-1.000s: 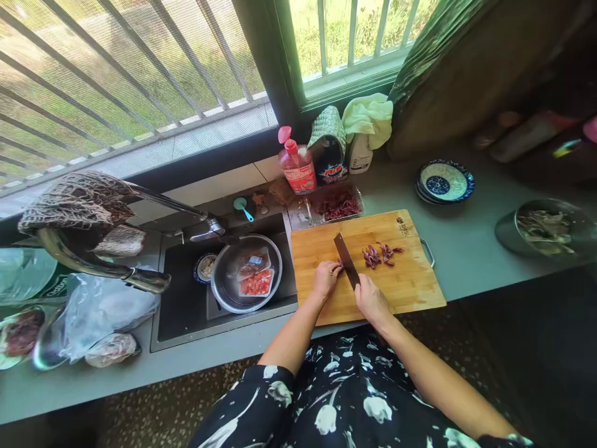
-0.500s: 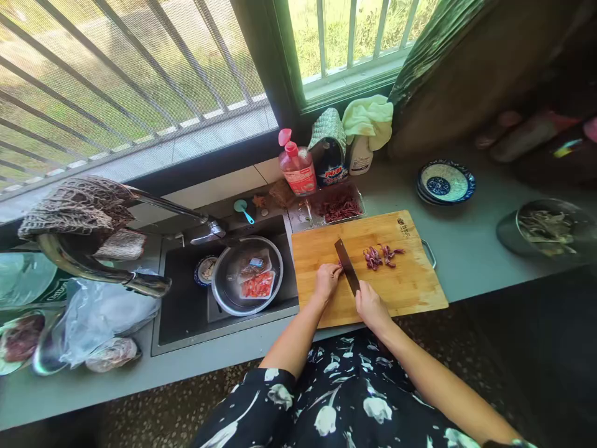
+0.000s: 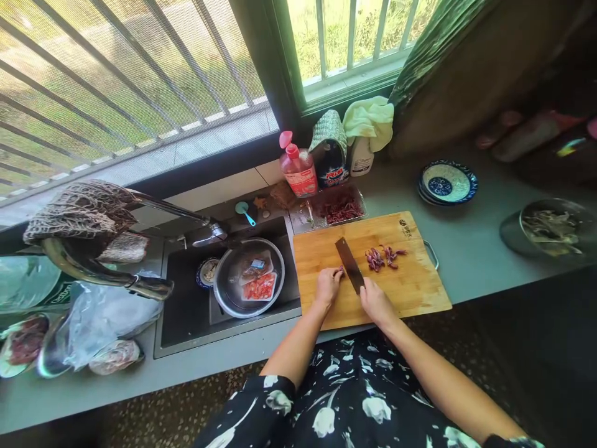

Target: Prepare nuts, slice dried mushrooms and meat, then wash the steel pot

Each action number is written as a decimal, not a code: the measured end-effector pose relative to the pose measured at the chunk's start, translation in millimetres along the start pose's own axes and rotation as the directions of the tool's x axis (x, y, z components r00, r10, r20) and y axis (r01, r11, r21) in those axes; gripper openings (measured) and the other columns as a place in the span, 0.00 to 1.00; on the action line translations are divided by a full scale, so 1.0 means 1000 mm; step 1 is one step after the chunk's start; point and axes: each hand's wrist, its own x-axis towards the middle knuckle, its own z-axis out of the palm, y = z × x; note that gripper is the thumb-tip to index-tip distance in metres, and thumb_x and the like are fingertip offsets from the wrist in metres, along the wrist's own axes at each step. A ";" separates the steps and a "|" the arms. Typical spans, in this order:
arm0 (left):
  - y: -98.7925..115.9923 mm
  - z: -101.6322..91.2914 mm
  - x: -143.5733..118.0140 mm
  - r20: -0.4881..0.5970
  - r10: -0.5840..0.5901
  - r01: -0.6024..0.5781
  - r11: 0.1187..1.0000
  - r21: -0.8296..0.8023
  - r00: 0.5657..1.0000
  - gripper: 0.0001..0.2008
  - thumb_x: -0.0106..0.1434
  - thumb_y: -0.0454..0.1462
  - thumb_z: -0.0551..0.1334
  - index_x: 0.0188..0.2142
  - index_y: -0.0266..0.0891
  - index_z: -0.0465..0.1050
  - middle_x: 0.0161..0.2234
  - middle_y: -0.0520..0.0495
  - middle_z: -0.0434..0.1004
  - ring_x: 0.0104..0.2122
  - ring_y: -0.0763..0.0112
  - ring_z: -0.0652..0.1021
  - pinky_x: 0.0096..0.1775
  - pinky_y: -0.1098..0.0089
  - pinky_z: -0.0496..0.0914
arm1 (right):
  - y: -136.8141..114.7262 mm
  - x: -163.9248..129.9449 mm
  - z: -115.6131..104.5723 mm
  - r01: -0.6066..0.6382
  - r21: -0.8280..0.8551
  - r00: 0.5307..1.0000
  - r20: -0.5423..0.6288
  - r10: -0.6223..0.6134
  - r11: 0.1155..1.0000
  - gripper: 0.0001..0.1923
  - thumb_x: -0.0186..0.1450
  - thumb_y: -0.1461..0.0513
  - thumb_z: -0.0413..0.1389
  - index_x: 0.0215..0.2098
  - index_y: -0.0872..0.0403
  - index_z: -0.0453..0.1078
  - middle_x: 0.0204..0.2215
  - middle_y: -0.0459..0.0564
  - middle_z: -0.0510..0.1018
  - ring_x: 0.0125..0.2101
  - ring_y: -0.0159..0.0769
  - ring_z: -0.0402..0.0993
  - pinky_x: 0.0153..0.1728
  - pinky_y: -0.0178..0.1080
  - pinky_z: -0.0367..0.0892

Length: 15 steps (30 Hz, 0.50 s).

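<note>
A bamboo cutting board (image 3: 405, 286) lies on the grey counter beside the sink. My right hand (image 3: 377, 302) grips the handle of a dark cleaver (image 3: 349, 264), its blade resting on the board. My left hand (image 3: 328, 285) is curled on the board just left of the blade, fingertips pinching a small reddish-purple piece that is mostly hidden. A small pile of cut reddish-purple strips (image 3: 383, 256) lies to the right of the blade.
A clear tray of more red strips (image 3: 339, 209) sits behind the board. The sink holds a steel bowl (image 3: 249, 278) with packets. Bottles (image 3: 298, 169) line the window sill. A blue patterned plate (image 3: 448, 182) and a steel pot (image 3: 545, 228) stand to the right. Bags lie at far left.
Both hands and the cleaver stay in nearly the same spot on the board; the blade has shifted only slightly. The view has drifted a little.
</note>
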 end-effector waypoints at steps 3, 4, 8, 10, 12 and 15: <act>0.003 0.000 -0.002 0.020 -0.091 0.092 0.987 -0.132 0.996 0.08 0.59 0.37 0.56 0.32 0.38 0.74 0.32 0.46 0.76 0.33 0.71 0.73 0.39 0.70 0.65 | 0.018 -0.005 -0.005 0.003 0.108 0.996 -0.090 0.006 0.994 0.11 0.62 0.63 0.40 0.38 0.57 0.61 0.30 0.53 0.71 0.31 0.34 0.68 0.30 0.34 0.60; 0.005 0.001 -0.002 0.030 -0.145 0.148 0.973 -0.179 0.989 0.08 0.58 0.38 0.57 0.34 0.38 0.73 0.32 0.47 0.76 0.33 0.72 0.74 0.38 0.70 0.65 | 0.023 -0.006 -0.008 0.002 0.145 0.993 -0.115 0.015 0.989 0.11 0.61 0.62 0.41 0.38 0.57 0.62 0.29 0.52 0.72 0.30 0.35 0.68 0.30 0.35 0.60; 0.014 0.006 0.000 0.184 -0.345 0.388 0.866 -0.316 0.920 0.12 0.55 0.38 0.59 0.39 0.36 0.70 0.27 0.49 0.75 0.26 0.74 0.74 0.31 0.73 0.66 | 0.034 -0.008 -0.025 -0.024 0.228 0.981 -0.181 0.067 0.973 0.13 0.61 0.60 0.42 0.39 0.56 0.63 0.27 0.51 0.73 0.29 0.35 0.69 0.30 0.35 0.61; 0.019 0.006 0.004 0.223 -0.333 0.393 0.858 -0.331 0.916 0.11 0.56 0.37 0.57 0.38 0.37 0.70 0.28 0.49 0.75 0.26 0.75 0.73 0.30 0.74 0.65 | 0.038 -0.008 -0.032 -0.048 0.227 0.977 -0.190 0.092 0.973 0.14 0.60 0.59 0.42 0.39 0.56 0.63 0.28 0.52 0.73 0.30 0.36 0.69 0.30 0.35 0.61; 0.024 0.004 0.009 0.156 -0.276 0.308 0.918 -0.249 0.948 0.08 0.57 0.36 0.56 0.35 0.38 0.71 0.30 0.49 0.74 0.30 0.74 0.73 0.34 0.73 0.65 | 0.041 -0.010 -0.035 -0.064 0.218 0.975 -0.193 0.107 0.974 0.14 0.60 0.60 0.42 0.39 0.56 0.64 0.28 0.52 0.73 0.29 0.36 0.69 0.30 0.35 0.61; 0.034 0.001 0.020 0.066 -0.114 0.113 0.993 0.021 0.991 0.08 0.56 0.35 0.57 0.35 0.42 0.73 0.33 0.48 0.71 0.37 0.70 0.69 0.41 0.70 0.63 | 0.045 -0.014 -0.033 -0.064 0.209 0.972 -0.207 0.108 0.976 0.14 0.60 0.59 0.42 0.40 0.56 0.63 0.29 0.52 0.73 0.30 0.36 0.69 0.30 0.36 0.62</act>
